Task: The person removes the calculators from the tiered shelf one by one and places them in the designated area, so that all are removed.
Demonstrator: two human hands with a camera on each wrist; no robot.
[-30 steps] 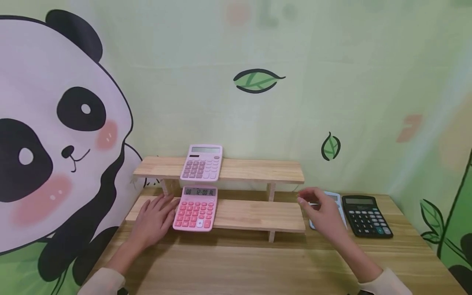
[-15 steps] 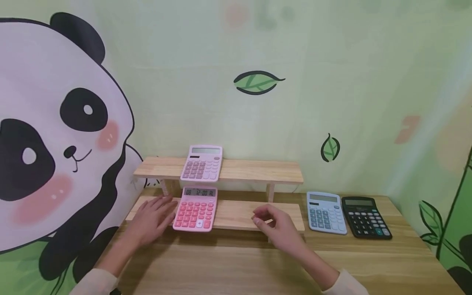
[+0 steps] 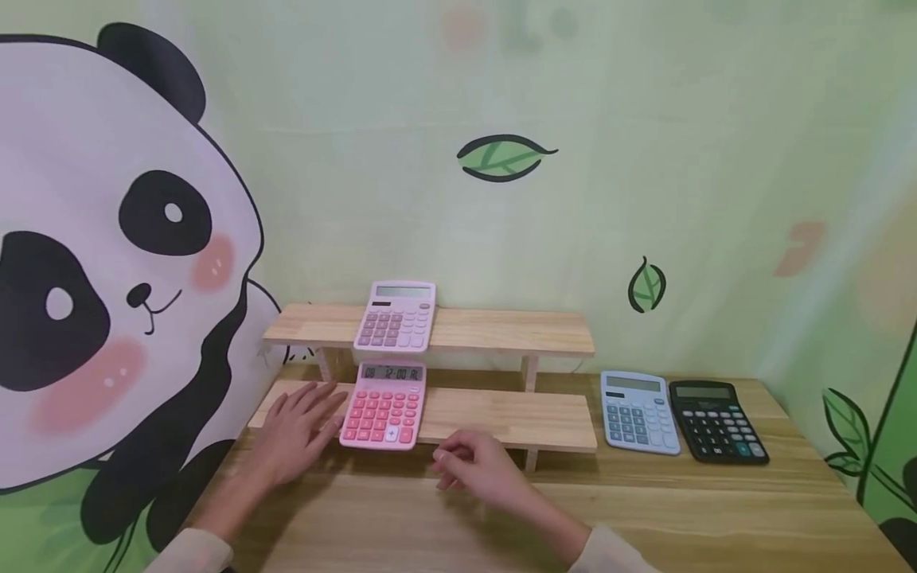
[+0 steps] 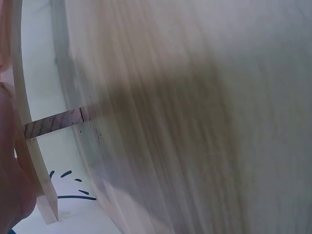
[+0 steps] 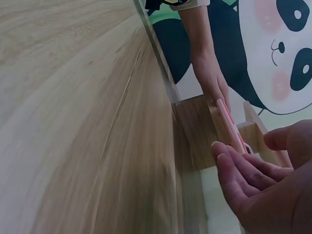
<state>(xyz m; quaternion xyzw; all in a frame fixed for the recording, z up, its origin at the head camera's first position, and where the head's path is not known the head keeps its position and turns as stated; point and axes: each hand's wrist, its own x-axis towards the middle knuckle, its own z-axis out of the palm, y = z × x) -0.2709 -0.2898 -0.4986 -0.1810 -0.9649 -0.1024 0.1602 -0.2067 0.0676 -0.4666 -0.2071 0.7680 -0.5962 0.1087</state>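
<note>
A pink calculator (image 3: 383,406) with darker pink keys lies tilted on the lower shelf (image 3: 512,418) of a two-step wooden rack. My left hand (image 3: 297,434) rests on that shelf with fingers extended, close to the calculator's left edge; whether they touch it cannot be told. In front of the shelf, right of the pink calculator, hovers my right hand (image 3: 483,469), its fingers loosely bent. The right wrist view shows nothing in this hand (image 5: 263,180). Only part of the left hand (image 4: 14,180) appears in the left wrist view, beside the shelf edge.
On the upper shelf (image 3: 512,330) lies a pale lilac calculator (image 3: 396,317). A light blue calculator (image 3: 639,412) and a black calculator (image 3: 719,422) lie side by side on the wooden table (image 3: 401,525), right of the rack. A wall with panda artwork stands behind.
My right hand has moved left and toward me, from beside the blue calculator to near the pink one, uncovering the blue calculator. The left hand has stayed about in place.
</note>
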